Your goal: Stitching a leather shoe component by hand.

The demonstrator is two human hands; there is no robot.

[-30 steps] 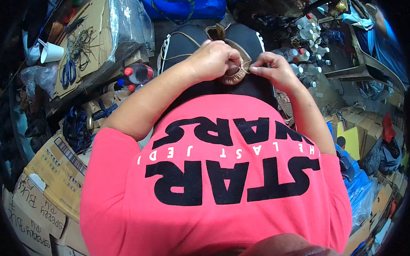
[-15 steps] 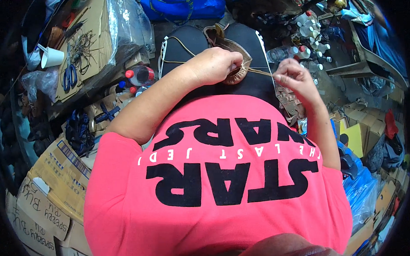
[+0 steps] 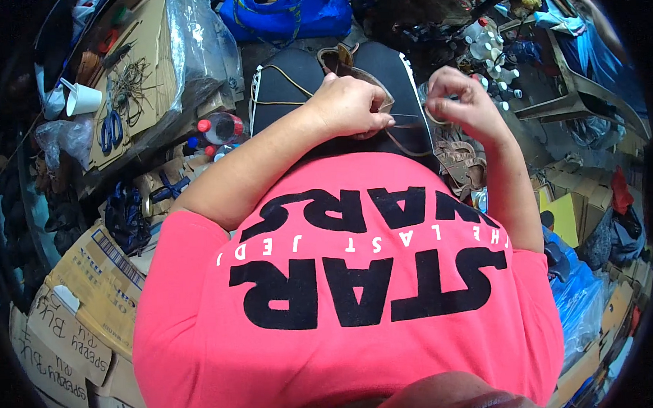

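Note:
Over my dark-covered lap, my left hand point(image 3: 352, 108) grips a brown leather shoe upper point(image 3: 345, 55), thumb and fingers pinched at its near edge. Much of the upper is hidden behind that hand. To the right, my right hand point(image 3: 468, 107) is closed, its fingertips pinching a thin thread point(image 3: 407, 115) that runs across from the left thumb. A brown lace point(image 3: 402, 142) curves down below the thread. Another tan cord point(image 3: 284, 74) loops over the left side of my lap. Whether a needle is in my right fingers is too small to tell.
Blue-handled scissors point(image 3: 112, 131) and a white cup point(image 3: 82, 97) lie on cardboard at the left. A red-capped bottle point(image 3: 222, 127) stands beside my left forearm. Ahead is a blue bag point(image 3: 287, 17). Several small white bottles point(image 3: 486, 47) crowd the far right, near a plastic chair point(image 3: 582, 105).
My left hand has turned and covers more of the upper. My right hand has shifted slightly up and left; the lace that was taut between the hands now hangs slack.

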